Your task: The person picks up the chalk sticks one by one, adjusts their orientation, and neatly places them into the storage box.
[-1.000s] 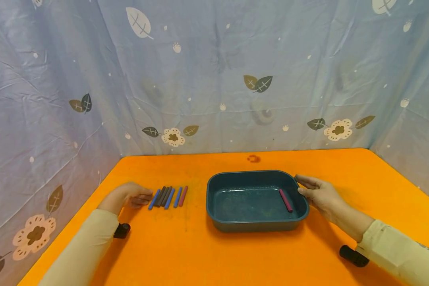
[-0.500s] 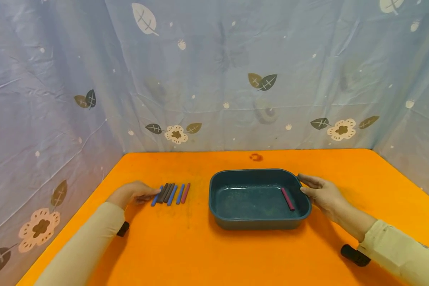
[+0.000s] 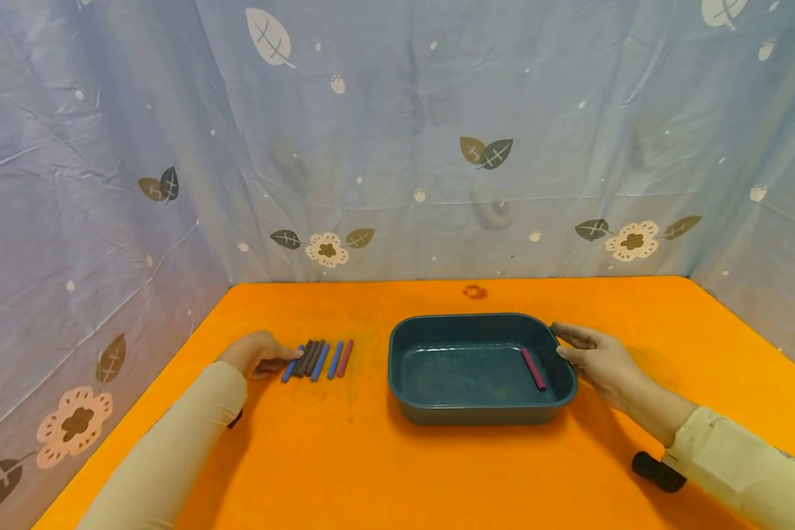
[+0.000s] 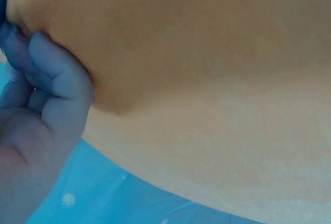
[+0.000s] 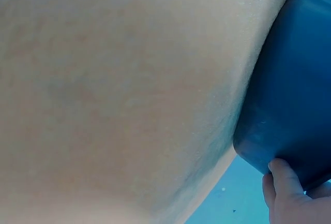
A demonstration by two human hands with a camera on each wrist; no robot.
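Observation:
My left hand (image 3: 262, 355) reaches in from the left to a row of crayon-like sticks. Its fingertips touch the leftmost blue stick (image 3: 288, 372); whether they pinch it is hidden. In the left wrist view the fingers are bent, and a bit of blue shows at the frame edge. Beside that stick lie several dark sticks (image 3: 314, 358), two more blue sticks (image 3: 334, 361) and a red stick (image 3: 346, 358). At the dark teal tub (image 3: 477, 417), my right hand (image 3: 603, 366) holds the right rim. A dark pink stick (image 3: 533, 369) lies inside the tub, towards its right end.
Everything rests on an orange tabletop (image 3: 371, 471). A ring-shaped stain (image 3: 475, 292) marks its far side. Patterned cloth (image 3: 397, 147) hangs along the back and both sides.
My left hand has moved right, from just beside the row of sticks onto the leftmost blue one. The right hand keeps its place at the tub. The head view has shifted slightly.

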